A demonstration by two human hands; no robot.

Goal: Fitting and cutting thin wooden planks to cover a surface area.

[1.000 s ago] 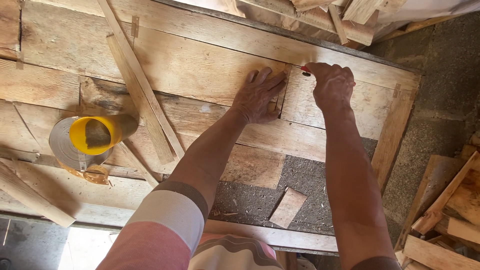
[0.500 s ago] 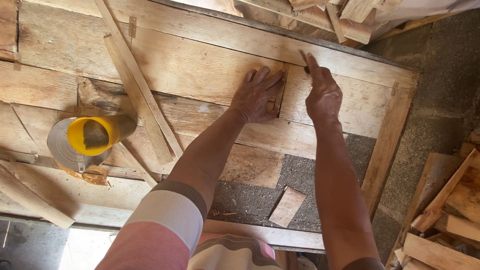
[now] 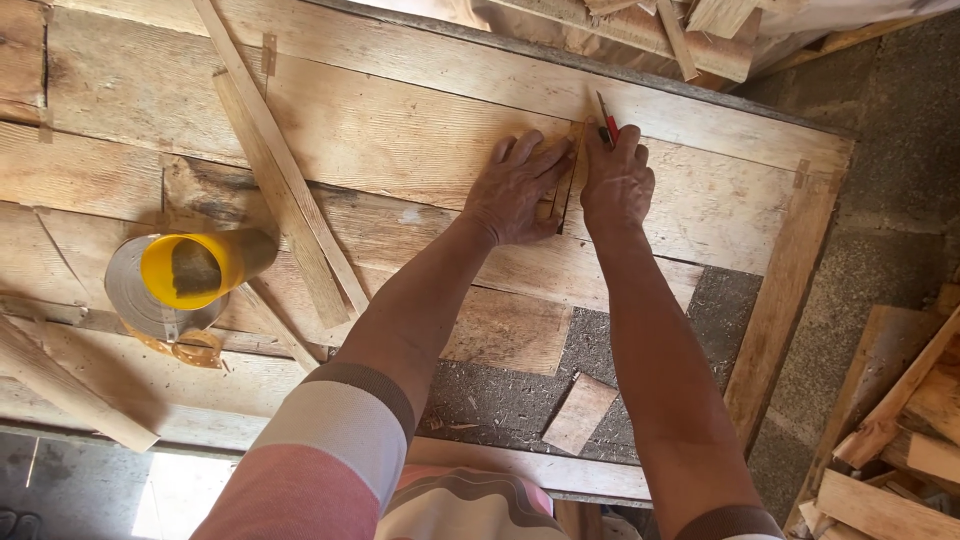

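While the left hand [image 3: 515, 188] presses flat, grip released, on a small wood block [image 3: 562, 190] lying on the plank panel [image 3: 400, 130], the right hand [image 3: 617, 180] pinches a red pencil [image 3: 606, 121] just beside the block.

To your left, a yellow plastic cup [image 3: 190, 268] lies tipped on a grey tape roll [image 3: 135, 300]. A long diagonal wooden slat [image 3: 280, 165] crosses beside it; near you lies a small flat wood offcut [image 3: 580, 413], scrap timber [image 3: 895, 440] piled right.
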